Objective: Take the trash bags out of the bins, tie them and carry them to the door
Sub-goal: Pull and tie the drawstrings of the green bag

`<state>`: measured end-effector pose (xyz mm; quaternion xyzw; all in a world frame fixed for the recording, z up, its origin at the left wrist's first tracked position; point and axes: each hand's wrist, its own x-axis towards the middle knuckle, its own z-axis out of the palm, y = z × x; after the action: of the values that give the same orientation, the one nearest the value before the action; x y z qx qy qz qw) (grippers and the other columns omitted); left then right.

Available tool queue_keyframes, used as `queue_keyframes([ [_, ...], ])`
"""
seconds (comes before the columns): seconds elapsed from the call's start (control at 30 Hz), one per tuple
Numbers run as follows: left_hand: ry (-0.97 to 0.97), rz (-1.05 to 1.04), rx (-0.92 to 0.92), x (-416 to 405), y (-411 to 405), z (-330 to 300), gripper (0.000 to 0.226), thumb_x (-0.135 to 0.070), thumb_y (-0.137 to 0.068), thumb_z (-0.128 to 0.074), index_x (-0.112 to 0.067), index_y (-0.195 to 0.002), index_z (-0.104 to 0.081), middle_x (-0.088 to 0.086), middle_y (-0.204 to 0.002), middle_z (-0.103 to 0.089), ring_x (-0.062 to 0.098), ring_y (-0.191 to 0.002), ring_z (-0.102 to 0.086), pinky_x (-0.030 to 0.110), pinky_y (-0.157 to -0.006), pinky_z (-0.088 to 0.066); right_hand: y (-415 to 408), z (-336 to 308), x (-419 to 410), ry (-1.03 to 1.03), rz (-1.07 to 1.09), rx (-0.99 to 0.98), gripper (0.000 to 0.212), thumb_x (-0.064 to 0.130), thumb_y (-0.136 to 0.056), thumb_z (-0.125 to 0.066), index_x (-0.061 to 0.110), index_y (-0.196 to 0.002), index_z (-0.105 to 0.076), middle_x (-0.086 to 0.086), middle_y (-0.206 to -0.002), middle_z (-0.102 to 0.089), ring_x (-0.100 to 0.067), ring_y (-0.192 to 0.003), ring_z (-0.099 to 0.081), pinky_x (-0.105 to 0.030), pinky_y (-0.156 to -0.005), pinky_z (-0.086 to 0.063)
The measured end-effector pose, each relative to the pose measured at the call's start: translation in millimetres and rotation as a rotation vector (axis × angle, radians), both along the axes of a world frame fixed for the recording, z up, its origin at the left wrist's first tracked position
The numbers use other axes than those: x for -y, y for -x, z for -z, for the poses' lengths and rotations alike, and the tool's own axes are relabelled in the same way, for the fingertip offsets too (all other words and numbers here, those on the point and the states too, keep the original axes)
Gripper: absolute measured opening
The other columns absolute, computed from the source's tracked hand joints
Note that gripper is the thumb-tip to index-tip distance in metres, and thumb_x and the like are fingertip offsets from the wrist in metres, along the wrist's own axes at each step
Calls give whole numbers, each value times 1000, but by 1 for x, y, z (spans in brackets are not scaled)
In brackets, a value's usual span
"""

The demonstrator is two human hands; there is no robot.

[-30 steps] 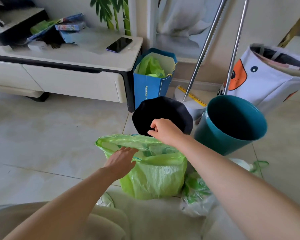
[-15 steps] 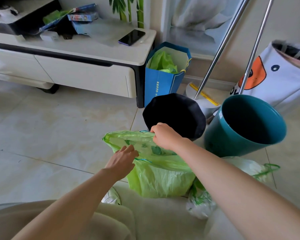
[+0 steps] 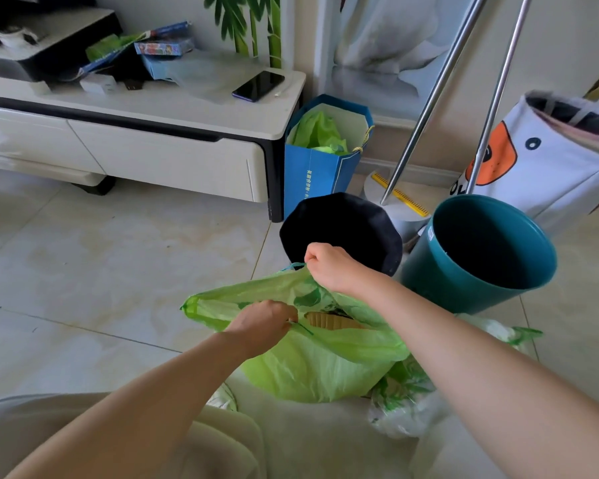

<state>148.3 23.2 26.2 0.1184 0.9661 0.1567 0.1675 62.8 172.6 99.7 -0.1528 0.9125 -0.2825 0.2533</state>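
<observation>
Green trash bag [image 3: 312, 368] sits on the tiled floor [image 3: 118, 264] just in front of the person's knees, its mouth pulled partly open between two bare hands. Right hand [image 3: 329, 267] is closed in a fist on the far edge of the bag's rim, lifting it where a thin green drawstring [image 3: 293, 266] pokes out. Left hand [image 3: 263, 323] is closed on the near edge of the rim, pinching another stretch of the drawstring. Between the hands, a tan ridged piece of cardboard [image 3: 329, 320] shows inside the bag.

Directly behind the bag stands a black bin [image 3: 343, 226], touching or nearly touching the right hand's knuckles in this view. Just to its right, a teal bin [image 3: 478, 257] tilts toward the camera, its dark inside visible. A second, paler plastic bag [image 3: 408, 406] printed with green lies on the floor beside the green one, below the teal bin.

Further back, a blue paper bag [image 3: 319, 171] stuffed with green plastic stands against the end of a low white cabinet [image 3: 159, 157]. A dark phone [image 3: 258, 85] lies on the cabinet's top surface. Two metal poles [image 3: 429, 105] lean against the wall, and a white fabric hamper [image 3: 547, 157] with an orange patch stands at far right.
</observation>
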Motion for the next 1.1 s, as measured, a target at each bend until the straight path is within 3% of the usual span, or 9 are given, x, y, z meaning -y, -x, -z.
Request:
queue_keyframes([
  [0.13,-64,32,-57,-6,-8,-36,26,-8,-93,-47,-20,-110,-63,-4,-115,-65,21,-93,-63,32,-74,-51,-10,-16,-12,-3,25,6,16,11,-92,-34,5,-82,-46,-9,-81,-47,-22,-70,-42,-34,-59,-33],
  [0.3,-33,143,10,-2,-22,-78,16,-23,-92,-57,-25,-107,-64,-10,-116,-66,12,-99,-61,24,-79,-46,-33,-35,-31,-12,8,33,12,9,-88,-37,10,-76,-38,-10,-74,-37,-19,-63,-32,-32,-54,-22],
  [0.4,-7,155,65,3,-28,-97,14,-29,-89,-62,-27,-102,-66,-13,-112,-65,5,-92,-57,25,-80,-45,-47,-36,-47,-43,-14,54,11,7,-83,-39,13,-75,-38,-8,-74,-40,-20,-66,-34,-32,-56,-25],
  [0.53,-39,84,72,15,-32,-105,12,-30,-86,-66,-27,-97,-69,-21,-91,-58,-12,-72,-46,11,-65,-35,-63,-39,-67,10,-18,74,33,2,-81,-41,32,-74,-50,-10,-78,-57,-22,-62,-50,-33,-55,-39],
  [0.6,-56,36,66,20,-31,-105,11,-29,-84,-69,-27,-94,-71,-23,-85,-57,-8,-72,-51,5,-62,-33,-70,-41,-75,57,-14,109,28,1,-84,-42,24,-82,-57,-8,-75,-58,-17,-57,-51,-27,-50,-41],
  [0.67,-72,-2,67,21,-28,-103,10,-28,-83,-70,-27,-93,-74,-21,-83,-59,2,-79,-57,11,-66,-38,-75,-43,-82,87,9,145,28,-1,-84,-39,19,-86,-58,-6,-75,-57,-16,-54,-52,-26,-48,-43],
  [0.8,-90,-15,114,17,-22,-105,13,-26,-84,-70,-24,-95,-76,-12,-90,-67,4,-83,-59,17,-73,-41,-82,-50,-90,84,27,182,29,-6,-84,-30,15,-75,-49,-8,-73,-55,-10,-42,-60,-19,-39,-39],
  [0.97,-124,-3,167,17,-17,-114,15,-26,-83,-71,-22,-96,-77,-23,-79,-65,-13,-73,-54,2,-64,-36,-79,-52,-89,-12,-25,214,15,8,-82,-43,15,-73,-52,-4,-74,-61,-18,-66,-70,-27,-52,-41],
  [1.1,-218,-49,163,17,-14,-128,11,-26,-81,-74,-25,-91,-78,-23,-77,-68,-7,-79,-61,10,-70,-42,-75,-62,-93,-109,-61,134,4,16,-79,-53,17,-80,-57,-3,-83,-58,-17,-75,-57,-32,-62,-47],
])
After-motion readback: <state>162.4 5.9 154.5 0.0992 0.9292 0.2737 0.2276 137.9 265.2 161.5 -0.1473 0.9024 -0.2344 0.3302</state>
